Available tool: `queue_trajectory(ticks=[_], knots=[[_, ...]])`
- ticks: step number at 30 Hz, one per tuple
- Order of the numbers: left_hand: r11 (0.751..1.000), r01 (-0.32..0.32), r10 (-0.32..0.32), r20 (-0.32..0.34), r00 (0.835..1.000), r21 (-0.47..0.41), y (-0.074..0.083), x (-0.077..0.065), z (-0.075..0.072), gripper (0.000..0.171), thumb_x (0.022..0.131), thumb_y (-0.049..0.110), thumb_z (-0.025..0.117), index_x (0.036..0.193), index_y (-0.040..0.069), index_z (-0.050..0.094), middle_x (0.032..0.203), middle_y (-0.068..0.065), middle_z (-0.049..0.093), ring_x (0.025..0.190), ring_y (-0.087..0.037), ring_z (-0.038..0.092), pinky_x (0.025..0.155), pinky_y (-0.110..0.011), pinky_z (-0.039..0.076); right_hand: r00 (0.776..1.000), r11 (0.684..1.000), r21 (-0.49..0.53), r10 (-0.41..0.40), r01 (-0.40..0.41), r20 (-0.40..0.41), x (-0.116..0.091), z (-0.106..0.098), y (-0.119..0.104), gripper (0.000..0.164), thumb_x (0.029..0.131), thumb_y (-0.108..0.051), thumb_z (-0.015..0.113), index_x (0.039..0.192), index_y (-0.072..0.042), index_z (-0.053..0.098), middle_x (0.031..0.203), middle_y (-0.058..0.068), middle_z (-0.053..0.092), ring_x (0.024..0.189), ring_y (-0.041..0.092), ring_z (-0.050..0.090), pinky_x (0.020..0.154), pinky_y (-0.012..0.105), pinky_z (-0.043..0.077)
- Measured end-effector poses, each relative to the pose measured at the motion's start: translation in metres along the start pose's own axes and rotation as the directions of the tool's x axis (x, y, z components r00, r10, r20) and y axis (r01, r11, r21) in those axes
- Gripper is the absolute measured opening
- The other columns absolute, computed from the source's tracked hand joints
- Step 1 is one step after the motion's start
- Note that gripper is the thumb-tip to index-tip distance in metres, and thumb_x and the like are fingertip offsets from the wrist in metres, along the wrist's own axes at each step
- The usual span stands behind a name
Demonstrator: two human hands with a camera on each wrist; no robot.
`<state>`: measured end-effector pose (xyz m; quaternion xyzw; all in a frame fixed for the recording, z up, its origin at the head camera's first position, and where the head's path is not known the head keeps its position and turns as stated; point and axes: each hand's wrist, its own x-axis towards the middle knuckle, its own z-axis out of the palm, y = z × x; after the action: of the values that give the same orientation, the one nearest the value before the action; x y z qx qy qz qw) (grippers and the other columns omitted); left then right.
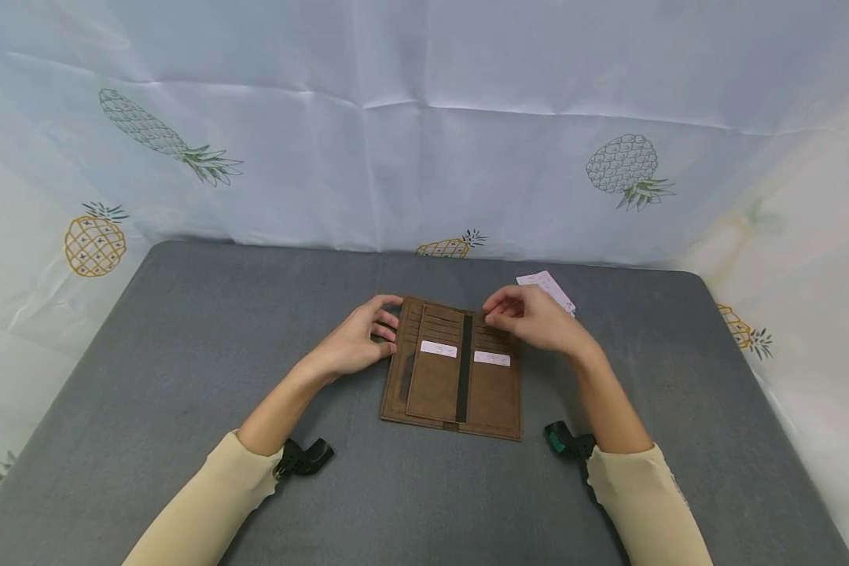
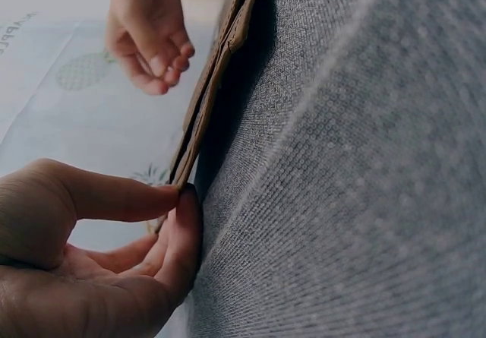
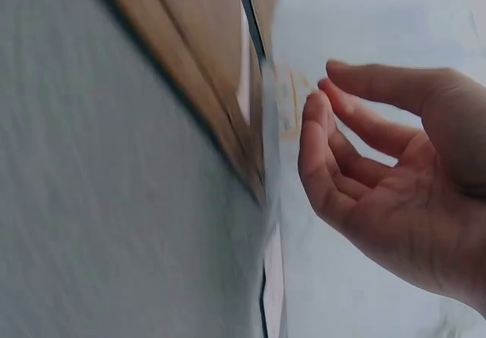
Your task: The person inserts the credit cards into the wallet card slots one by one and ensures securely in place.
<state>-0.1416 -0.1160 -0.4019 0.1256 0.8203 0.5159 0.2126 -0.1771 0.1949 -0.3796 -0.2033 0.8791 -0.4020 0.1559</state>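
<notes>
A brown wallet [image 1: 435, 385] lies unfolded on the grey table, with rows of card slots on both halves. One pinkish card [image 1: 439, 349] peeks out of a left slot and another card [image 1: 491, 358] out of a right slot. My left hand [image 1: 357, 338] pinches the wallet's left edge between thumb and fingers, as the left wrist view shows. Over the wallet's upper right corner hovers my right hand [image 1: 538, 318], its fingers loosely bent. In the right wrist view nothing shows between the thumb and fingertips [image 3: 315, 106] of that hand.
Pinkish cards [image 1: 548, 289] lie on the table behind my right hand, partly hidden by it. A dark strap [image 1: 464, 369] runs down the middle of the wallet. White cloth [image 1: 396, 173] with printed pineapples hangs along the table's far edge.
</notes>
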Motion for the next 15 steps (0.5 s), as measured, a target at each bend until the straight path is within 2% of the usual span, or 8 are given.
queue_trajectory(ticks=[4,9,11,15], knots=[[1.0,0.006,-0.006,-0.004,1.0,0.0,0.0,0.0,0.0,0.069,0.09,0.0,0.061,0.149,0.018,0.03,0.126,-0.012,0.052,0.106,-0.024,0.057,0.084,-0.034,0.05,0.988,0.995,-0.034,0.092,-0.096,-0.122,-0.007,-0.023,0.016,0.027,0.094,-0.022,0.063,0.114,-0.004,0.065,0.104,0.014,0.068,0.092,0.028,0.066,0.069,0.026,0.051],[1.0,0.004,-0.004,-0.002,1.0,-0.004,0.0,-0.001,0.0,0.069,0.091,0.0,0.061,0.149,0.018,0.029,0.125,-0.012,0.052,0.104,-0.024,0.056,0.082,-0.033,0.049,0.943,0.965,-0.116,0.196,-0.234,-0.27,-0.015,-0.039,0.033,0.037,0.092,-0.026,0.066,0.119,-0.001,0.063,0.111,0.019,0.068,0.101,0.033,0.067,0.069,0.028,0.051],[1.0,0.004,-0.004,-0.002,1.0,-0.006,-0.001,-0.001,0.0,0.069,0.091,0.0,0.061,0.149,0.018,0.029,0.125,-0.012,0.052,0.103,-0.024,0.055,0.082,-0.033,0.049,0.928,0.949,-0.159,0.217,-0.273,-0.301,-0.017,-0.041,0.037,0.04,0.091,-0.026,0.067,0.12,0.002,0.062,0.111,0.021,0.067,0.102,0.034,0.066,0.072,0.031,0.051],[1.0,0.005,-0.005,-0.001,1.0,-0.008,0.0,0.0,0.0,0.069,0.091,-0.001,0.061,0.149,0.018,0.029,0.125,-0.012,0.051,0.103,-0.024,0.055,0.081,-0.033,0.049,0.91,0.915,-0.203,0.278,-0.348,-0.307,-0.018,-0.042,0.041,0.049,0.089,-0.029,0.069,0.122,0.004,0.059,0.115,0.022,0.063,0.102,0.033,0.061,0.08,0.04,0.051]])
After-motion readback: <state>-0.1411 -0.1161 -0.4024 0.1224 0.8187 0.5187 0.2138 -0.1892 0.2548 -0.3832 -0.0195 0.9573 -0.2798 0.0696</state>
